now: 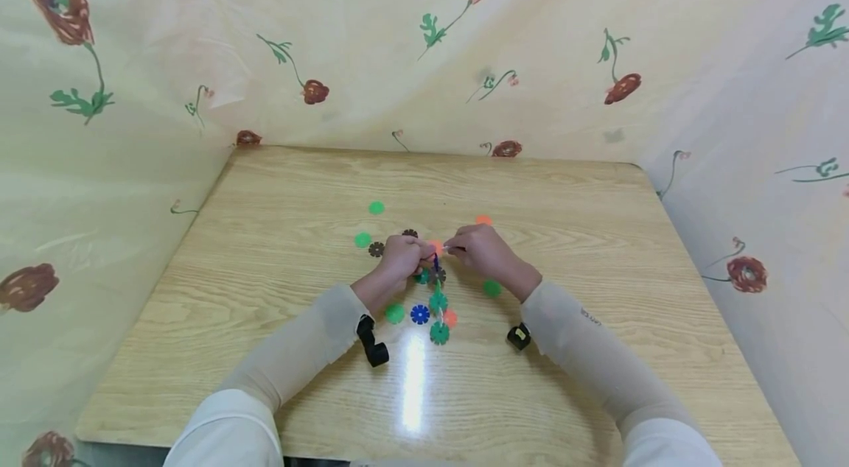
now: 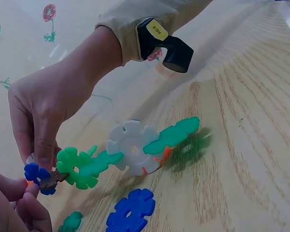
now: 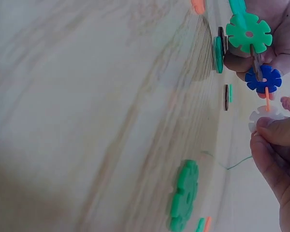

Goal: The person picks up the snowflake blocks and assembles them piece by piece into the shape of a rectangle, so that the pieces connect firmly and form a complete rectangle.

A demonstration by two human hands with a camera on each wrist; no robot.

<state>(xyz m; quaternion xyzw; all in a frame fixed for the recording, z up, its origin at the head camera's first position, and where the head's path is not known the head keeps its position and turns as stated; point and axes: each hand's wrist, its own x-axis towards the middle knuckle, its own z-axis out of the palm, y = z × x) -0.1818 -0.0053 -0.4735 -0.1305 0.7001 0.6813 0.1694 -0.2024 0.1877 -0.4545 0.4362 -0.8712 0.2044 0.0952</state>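
Note:
A chain of slotted plastic snowflake discs runs toward me from between the two hands. In the left wrist view it has a green end disc (image 2: 179, 135), a white disc (image 2: 120, 141), two more green discs, a brown disc (image 2: 53, 180) and a blue disc (image 2: 34, 173). My left hand (image 1: 401, 257) grips the chain around the blue disc and an orange disc, whose edge (image 3: 267, 100) shows in the right wrist view. Thumb and fingers of my right hand (image 1: 487, 250) pinch a white disc (image 3: 259, 115) right at that orange edge, partly covering it.
Loose discs lie around the hands on the wooden table (image 1: 298, 187): a blue disc (image 1: 420, 314) near the chain, a green disc (image 1: 492, 288) under the right wrist, a brown disc (image 1: 376, 250) at left and an orange disc (image 1: 484, 219) behind. Flowered cloth (image 1: 371, 47) encloses the table's far side.

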